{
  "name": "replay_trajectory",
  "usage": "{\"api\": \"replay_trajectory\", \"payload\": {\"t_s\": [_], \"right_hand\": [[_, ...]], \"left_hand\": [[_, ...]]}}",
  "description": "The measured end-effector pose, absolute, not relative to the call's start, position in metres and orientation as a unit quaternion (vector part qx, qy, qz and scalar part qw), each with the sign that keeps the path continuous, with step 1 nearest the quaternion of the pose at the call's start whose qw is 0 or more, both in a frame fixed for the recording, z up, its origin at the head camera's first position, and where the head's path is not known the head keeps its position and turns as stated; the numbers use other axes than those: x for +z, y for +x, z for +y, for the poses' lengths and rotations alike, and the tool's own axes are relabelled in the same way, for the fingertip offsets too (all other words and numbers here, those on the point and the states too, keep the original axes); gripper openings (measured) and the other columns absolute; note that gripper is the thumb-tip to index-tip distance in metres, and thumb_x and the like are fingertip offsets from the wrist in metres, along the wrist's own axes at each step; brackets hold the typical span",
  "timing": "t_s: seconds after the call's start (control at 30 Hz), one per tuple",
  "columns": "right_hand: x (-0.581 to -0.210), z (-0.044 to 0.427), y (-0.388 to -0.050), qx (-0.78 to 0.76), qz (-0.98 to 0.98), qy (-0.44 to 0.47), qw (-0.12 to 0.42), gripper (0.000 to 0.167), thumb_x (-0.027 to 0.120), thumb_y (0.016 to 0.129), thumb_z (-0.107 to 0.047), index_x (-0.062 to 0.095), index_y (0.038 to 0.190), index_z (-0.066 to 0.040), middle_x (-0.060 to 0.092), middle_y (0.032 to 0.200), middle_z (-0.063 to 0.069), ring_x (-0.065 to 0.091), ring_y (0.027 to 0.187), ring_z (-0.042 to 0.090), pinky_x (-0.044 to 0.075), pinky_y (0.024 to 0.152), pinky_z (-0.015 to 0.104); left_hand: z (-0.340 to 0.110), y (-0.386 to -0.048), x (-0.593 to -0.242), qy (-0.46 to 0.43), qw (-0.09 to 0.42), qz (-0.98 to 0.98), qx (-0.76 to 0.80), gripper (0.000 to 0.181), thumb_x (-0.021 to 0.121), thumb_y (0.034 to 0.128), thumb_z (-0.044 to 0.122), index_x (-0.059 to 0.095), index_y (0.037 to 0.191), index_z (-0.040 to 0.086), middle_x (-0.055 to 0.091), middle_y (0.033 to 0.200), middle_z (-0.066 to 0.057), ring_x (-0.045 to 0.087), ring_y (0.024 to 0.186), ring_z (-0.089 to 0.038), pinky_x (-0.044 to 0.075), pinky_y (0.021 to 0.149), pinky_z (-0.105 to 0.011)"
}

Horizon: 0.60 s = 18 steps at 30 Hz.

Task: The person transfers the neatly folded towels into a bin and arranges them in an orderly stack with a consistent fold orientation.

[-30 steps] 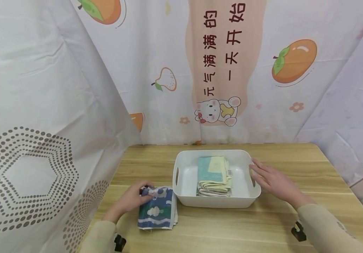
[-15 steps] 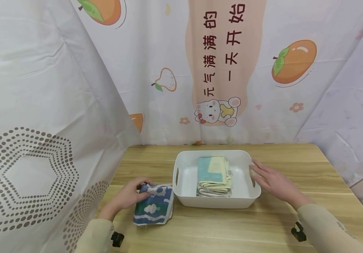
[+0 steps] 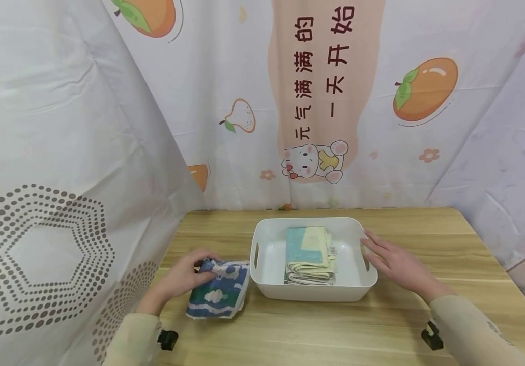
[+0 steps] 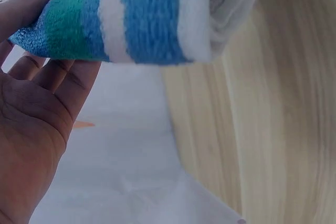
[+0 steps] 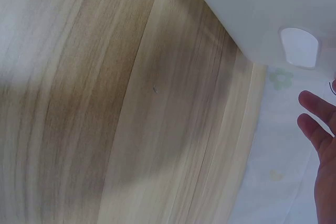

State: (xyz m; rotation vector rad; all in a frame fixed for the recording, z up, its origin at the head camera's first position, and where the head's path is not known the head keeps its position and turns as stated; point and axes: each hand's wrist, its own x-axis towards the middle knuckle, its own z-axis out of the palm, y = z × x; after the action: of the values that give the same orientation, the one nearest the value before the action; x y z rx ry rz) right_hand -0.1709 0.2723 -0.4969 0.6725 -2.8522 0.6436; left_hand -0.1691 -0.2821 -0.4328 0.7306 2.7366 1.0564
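Observation:
My left hand (image 3: 188, 274) pinches a folded blue, green and white towel (image 3: 216, 297) by its upper left corner, thumb on top and fingers beneath. In the left wrist view the towel (image 4: 142, 17) shows thick folded layers and is lifted off the table. A white plastic basket (image 3: 267, 291) with oval handle holes stands right of the towel. Inside it lies a stack of folded towels (image 3: 308, 249), a teal and pale yellow one on top. My right hand (image 3: 392, 259) is at the basket's right rim with its fingers extended; contact with the rim is unclear.
The wooden table (image 3: 317, 330) carries the basket and reaches back to a printed curtain (image 3: 226, 152). Another curtain (image 3: 61, 152) with dotted hexagons hangs close along the left side. Dark clips or mounts (image 3: 432, 335) sit at both wrists.
My left hand has moved up and slightly left with the patterned towel, which now tilts and hangs a little farther back. The right hand and basket have stayed in place.

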Motion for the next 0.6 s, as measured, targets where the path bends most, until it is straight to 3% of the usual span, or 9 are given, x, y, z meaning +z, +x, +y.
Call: {"api": "replay_trajectory", "payload": {"t_s": [0.3, 0.6], "right_hand": [[-0.497, 0.272, -0.171, 0.216, -0.947, 0.225, 0.073, 0.049, 0.054, 0.107, -0.031, 0.053, 0.149, -0.007, 0.038, 0.162, 0.014, 0.051, 0.135, 0.044, 0.043, 0.104, 0.061], [-0.498, 0.273, -0.171, 0.218, -0.949, 0.220, 0.067, 0.050, 0.053, 0.107, -0.033, 0.052, 0.150, -0.008, 0.036, 0.163, 0.013, 0.050, 0.136, 0.044, 0.042, 0.105, 0.061]], "left_hand": [[-0.282, -0.173, -0.414, 0.214, 0.017, 0.918, 0.334, 0.033, 0.075, 0.0917, 0.005, 0.069, 0.117, 0.024, 0.065, 0.117, 0.001, 0.064, 0.107, -0.025, 0.055, 0.093, -0.053], [-0.275, -0.180, -0.399, 0.224, -0.044, 0.913, 0.339, 0.035, 0.075, 0.0904, 0.000, 0.070, 0.119, 0.019, 0.064, 0.117, -0.004, 0.065, 0.099, -0.023, 0.059, 0.084, -0.048]]}}
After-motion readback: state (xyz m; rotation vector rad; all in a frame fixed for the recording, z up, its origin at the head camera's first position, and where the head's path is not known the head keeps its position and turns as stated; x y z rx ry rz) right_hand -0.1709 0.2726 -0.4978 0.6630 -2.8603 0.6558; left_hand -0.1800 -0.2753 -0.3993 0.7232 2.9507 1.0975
